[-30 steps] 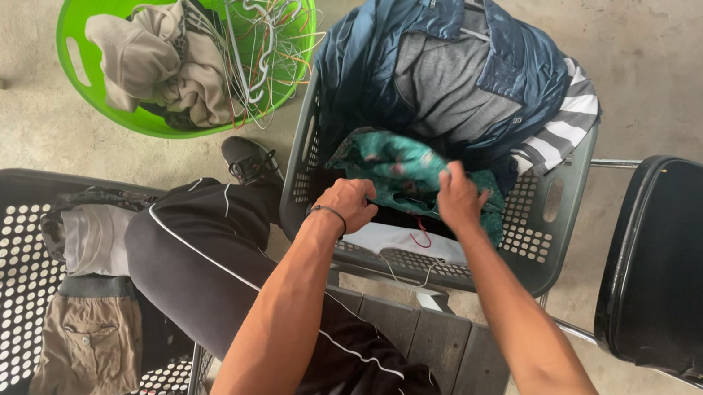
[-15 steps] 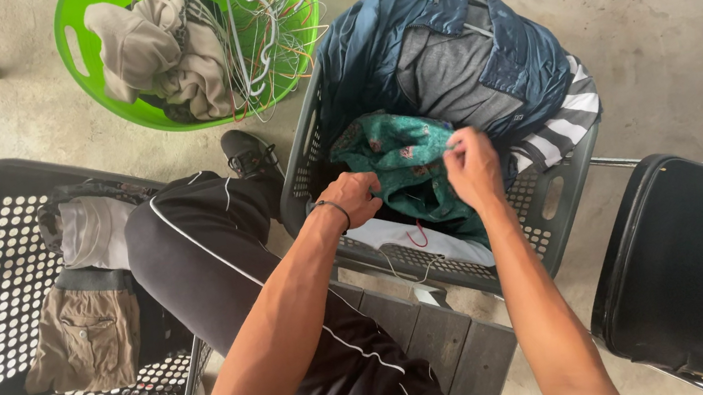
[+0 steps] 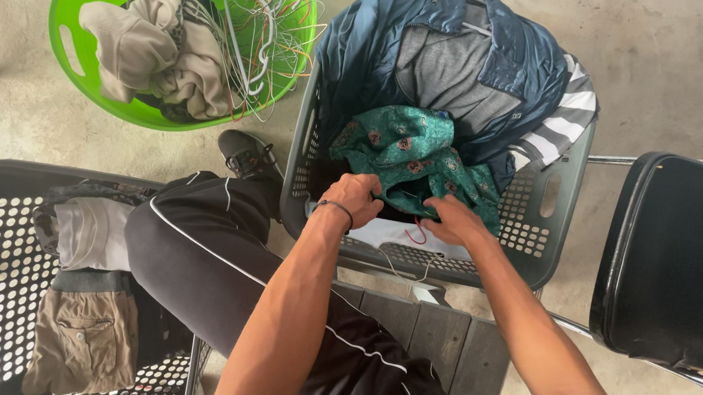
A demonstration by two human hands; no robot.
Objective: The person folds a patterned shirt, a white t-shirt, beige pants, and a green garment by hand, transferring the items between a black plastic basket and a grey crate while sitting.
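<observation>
Our left hand (image 3: 355, 199) fingers clenched on green patterned cloth (image 3: 412, 158) inside grey basket (image 3: 545, 226); right hand (image 3: 454, 222) pinches cloth's lower edge; blue jacket (image 3: 523, 57) behind.

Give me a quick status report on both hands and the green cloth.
Left hand gripping green patterned cloth over grey basket. Right hand on cloth's lower edge. Blue jacket piled behind.

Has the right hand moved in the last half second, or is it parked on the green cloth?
Yes. The right hand has dropped from the teal patterned cloth's upper edge toward the near rim of the dark laundry basket, by the white garment.
</observation>
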